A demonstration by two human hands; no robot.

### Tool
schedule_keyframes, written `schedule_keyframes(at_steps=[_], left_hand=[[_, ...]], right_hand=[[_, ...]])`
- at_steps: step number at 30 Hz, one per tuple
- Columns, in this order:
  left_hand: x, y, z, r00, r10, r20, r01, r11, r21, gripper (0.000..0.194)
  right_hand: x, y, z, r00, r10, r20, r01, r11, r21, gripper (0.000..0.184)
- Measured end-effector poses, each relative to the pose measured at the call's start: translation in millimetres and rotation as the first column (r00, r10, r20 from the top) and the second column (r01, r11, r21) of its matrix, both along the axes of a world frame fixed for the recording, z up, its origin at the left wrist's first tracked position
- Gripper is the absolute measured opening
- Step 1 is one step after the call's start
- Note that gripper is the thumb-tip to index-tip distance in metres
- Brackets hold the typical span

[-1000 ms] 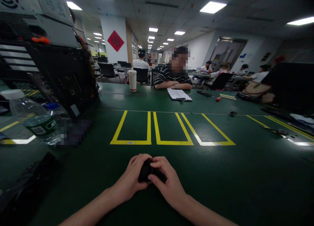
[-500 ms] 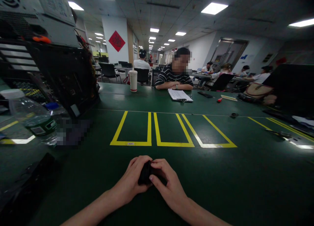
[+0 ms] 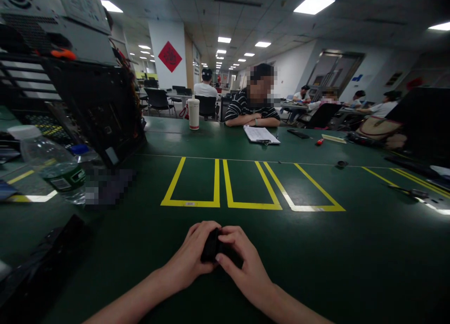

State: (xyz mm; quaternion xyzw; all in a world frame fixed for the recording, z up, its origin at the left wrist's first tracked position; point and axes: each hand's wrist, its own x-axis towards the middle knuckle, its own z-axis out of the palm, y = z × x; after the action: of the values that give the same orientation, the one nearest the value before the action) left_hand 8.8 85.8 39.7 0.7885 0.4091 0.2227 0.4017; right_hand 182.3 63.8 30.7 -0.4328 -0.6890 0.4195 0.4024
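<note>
A small black box-shaped object (image 3: pixel 210 247) is between my hands, low over the green table; its exact kind is too dark to make out. My left hand (image 3: pixel 197 249) wraps round its left side, fingers over the top and thumb at the near edge. From the right, my right hand (image 3: pixel 242 258) grips it with curled fingertips at the upper edge and the thumb at the lower corner. Much of the object is hidden by the left fingers.
Yellow tape outlines (image 3: pixel 191 204) mark the green table (image 3: pixel 298 258). Left are an open computer case (image 3: pixel 105 113), a water bottle (image 3: pixel 52 169) and a black item (image 3: pixel 42 263). Across sit a paper cup (image 3: pixel 193 113), clipboard (image 3: pixel 262 135) and a person (image 3: pixel 253 106) with folded arms.
The view has shifted slightly, so the table and background sit a little further right. Both hands keep nearly the same hold on the black object.
</note>
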Motion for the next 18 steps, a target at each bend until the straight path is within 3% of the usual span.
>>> schedule_keyframes(at_steps=[7, 16, 18], left_hand=[[0.1, 0.3, 4.4, 1.0, 0.0, -0.009, 0.0, 1.0, -0.014, 0.053], [0.4, 2.1, 2.5, 1.0, -0.014, -0.004, 0.014, 0.999, 0.03, 0.056], [0.9, 2.5, 2.9, 1.0, -0.016, -0.005, 0.016, 0.999, 0.045, 0.055]], right_hand=[[-1.1, 4.1, -0.4, 0.999, -0.035, -0.02, 0.033, 0.993, -0.112, 0.033], [2.5, 4.5, -7.7, 0.999, 0.034, -0.008, -0.034, 0.999, -0.008, 0.018], [2.2, 6.0, -9.2, 0.999, 0.018, -0.034, -0.019, 1.0, -0.02, 0.021]])
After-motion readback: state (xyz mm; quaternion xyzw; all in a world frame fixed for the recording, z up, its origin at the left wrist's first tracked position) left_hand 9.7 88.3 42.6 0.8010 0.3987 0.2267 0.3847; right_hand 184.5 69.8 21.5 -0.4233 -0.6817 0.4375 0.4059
